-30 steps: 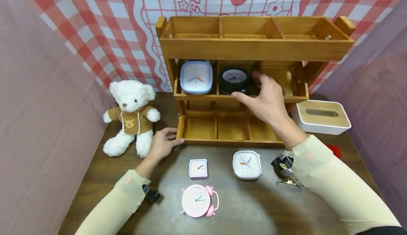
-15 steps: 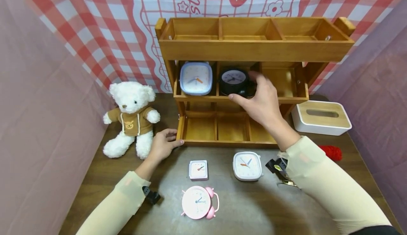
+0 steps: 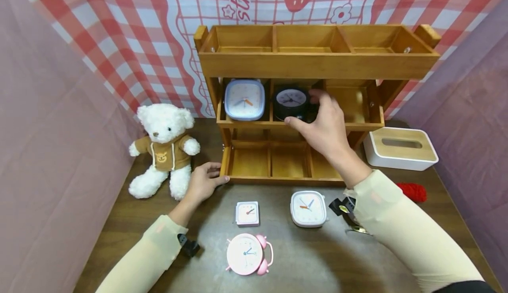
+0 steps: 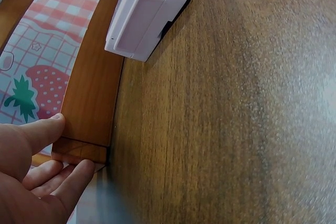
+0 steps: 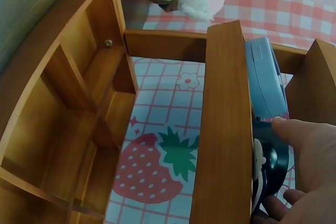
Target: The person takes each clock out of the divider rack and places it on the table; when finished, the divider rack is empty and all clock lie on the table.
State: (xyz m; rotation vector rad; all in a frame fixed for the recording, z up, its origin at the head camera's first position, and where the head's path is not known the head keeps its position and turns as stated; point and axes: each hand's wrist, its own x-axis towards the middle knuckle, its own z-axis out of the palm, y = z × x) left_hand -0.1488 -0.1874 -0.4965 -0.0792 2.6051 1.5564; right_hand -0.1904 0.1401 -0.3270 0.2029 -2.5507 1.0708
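Note:
In the head view, my right hand [image 3: 327, 127] holds a round black alarm clock [image 3: 291, 98] in the middle compartment of the wooden rack's [image 3: 317, 67] middle tier. The right wrist view shows the thumb and fingers round the clock's dark body [image 5: 277, 163]. A light blue alarm clock [image 3: 244, 101] sits in the compartment to its left. My left hand [image 3: 203, 182] grips the lower left end of the rack, thumb on the front board and fingers round the corner in the left wrist view. On the table lie a small pale pink square clock [image 3: 247, 214], a white clock [image 3: 308, 209] and a pink twin-bell clock [image 3: 244, 254].
A white teddy bear [image 3: 162, 150] in a brown hoodie sits left of the rack. At the right stand a tissue box [image 3: 401, 147] with a wooden lid and a red fuzzy object [image 3: 412, 192]. Behind the rack hangs a checked curtain [image 3: 131, 42].
My right hand has shifted slightly left, closer round the black alarm clock, uncovering more of the red object. My left hand stays on the rack's corner, and the head view has tilted up a little.

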